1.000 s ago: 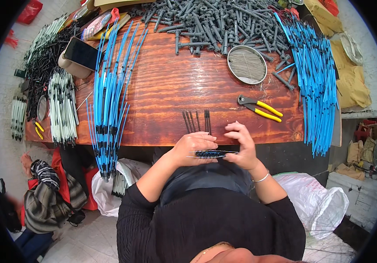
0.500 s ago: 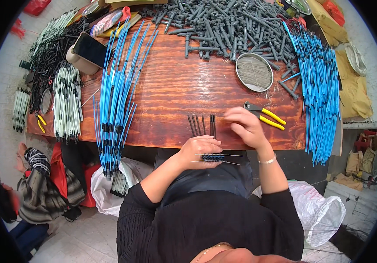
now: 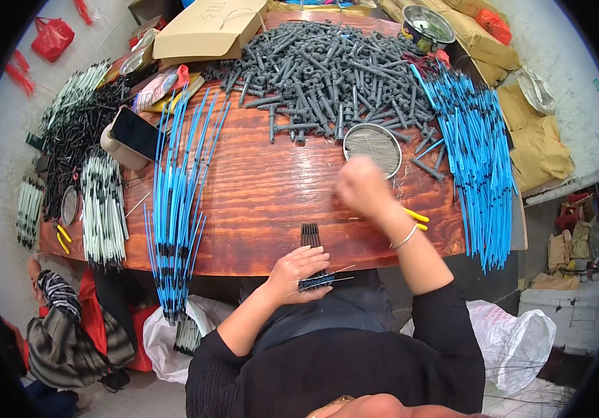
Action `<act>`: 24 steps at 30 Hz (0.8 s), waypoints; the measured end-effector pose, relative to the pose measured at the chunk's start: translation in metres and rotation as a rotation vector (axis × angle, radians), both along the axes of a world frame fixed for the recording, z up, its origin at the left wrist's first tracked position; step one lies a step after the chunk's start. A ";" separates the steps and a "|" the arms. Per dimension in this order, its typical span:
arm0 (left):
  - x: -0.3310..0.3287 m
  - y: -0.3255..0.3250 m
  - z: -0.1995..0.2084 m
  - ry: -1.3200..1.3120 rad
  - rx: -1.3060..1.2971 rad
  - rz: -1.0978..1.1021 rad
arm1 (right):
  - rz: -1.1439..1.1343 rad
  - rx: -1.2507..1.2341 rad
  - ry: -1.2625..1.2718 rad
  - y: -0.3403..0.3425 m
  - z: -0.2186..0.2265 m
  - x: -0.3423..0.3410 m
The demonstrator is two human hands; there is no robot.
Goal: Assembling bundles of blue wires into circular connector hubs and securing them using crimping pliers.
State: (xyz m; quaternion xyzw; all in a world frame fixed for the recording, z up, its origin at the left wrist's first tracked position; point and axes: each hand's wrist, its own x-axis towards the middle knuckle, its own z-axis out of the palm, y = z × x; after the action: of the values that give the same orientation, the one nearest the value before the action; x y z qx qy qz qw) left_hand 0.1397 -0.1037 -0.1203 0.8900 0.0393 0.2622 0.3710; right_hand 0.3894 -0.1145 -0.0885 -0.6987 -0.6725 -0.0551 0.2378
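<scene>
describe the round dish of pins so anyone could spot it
On the wooden table, find the heap of grey parts. The dish sits at its near edge, partly behind the right hand. Being round and holding thin pins sets it apart from the chunky parts.

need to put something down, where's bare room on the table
Widest: the middle of the red-brown wooden table, between the fanned thin blue rods and the right hand, short of the heap of grey bolt-shaped parts. A smaller patch lies between the yellow tool handles and the right-side blue rod pile. The left end and far side are crowded.
</scene>
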 end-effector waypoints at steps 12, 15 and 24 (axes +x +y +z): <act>0.003 0.002 -0.004 -0.003 -0.027 0.009 | -0.553 -0.388 -0.085 -0.004 0.023 0.058; 0.003 0.002 -0.004 -0.035 -0.021 0.010 | -0.173 -0.134 0.114 -0.038 0.032 0.026; 0.003 0.004 0.006 0.067 -0.051 -0.023 | 0.012 -0.170 0.071 -0.088 -0.003 -0.031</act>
State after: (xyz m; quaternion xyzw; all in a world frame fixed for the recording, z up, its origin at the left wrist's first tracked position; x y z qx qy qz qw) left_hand 0.1425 -0.1001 -0.1146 0.8889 0.0479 0.2270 0.3951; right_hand 0.3582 -0.2022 -0.0912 -0.7139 -0.6700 0.0286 0.2016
